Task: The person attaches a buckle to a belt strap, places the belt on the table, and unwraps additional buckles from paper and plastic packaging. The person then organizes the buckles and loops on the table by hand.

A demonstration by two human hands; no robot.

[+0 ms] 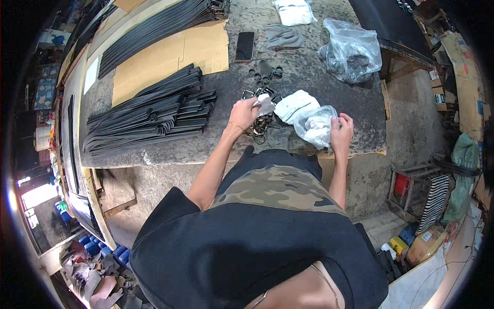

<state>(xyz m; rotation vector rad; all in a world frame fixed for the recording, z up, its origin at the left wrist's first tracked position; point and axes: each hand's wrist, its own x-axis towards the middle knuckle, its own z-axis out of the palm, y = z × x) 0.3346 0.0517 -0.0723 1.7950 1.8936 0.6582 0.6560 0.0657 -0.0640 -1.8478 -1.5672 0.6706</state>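
My left hand [244, 113] pinches a small whitish, paper-like piece [264, 105] above a pile of metal buckles [263, 127]. My right hand [341, 135] grips the side of a clear plastic bag [315, 127] with something white inside. Between the hands lies a white folded bundle [297, 107], partly touched by the bag. Several small black loops [265, 73] sit just beyond the buckles. To the left of my left hand, long black belt straps [154, 116] are stacked in a loose heap.
A phone [245, 47], a grey glove-like cloth [282, 38] and a white bundle [294, 12] lie farther back on the worktable [360, 103]. A larger plastic bag [352, 50] stands at the back right. Cardboard [172, 56] and more straps [159, 31] cover the far left.
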